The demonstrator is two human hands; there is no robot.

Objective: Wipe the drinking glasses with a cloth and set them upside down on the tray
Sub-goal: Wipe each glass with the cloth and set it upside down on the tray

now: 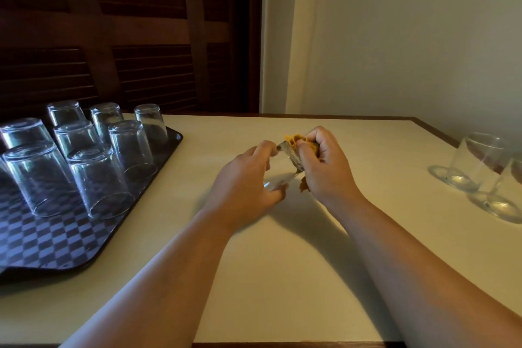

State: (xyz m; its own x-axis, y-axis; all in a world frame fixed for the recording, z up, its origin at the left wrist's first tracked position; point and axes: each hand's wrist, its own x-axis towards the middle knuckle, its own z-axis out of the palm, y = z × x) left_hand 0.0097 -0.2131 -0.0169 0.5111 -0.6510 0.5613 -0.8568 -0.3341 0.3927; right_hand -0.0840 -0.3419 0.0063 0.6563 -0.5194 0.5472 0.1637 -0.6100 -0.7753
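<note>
No text, label, brand, number or sign could be read anywhere. The tray (56,240) bore only a checkered pattern, without lettering.

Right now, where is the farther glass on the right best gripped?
Probably round the side wall at mid-height, from the left: the farther glass stands upright, mouth up, and the nearer glass crowds its near right side.
</note>
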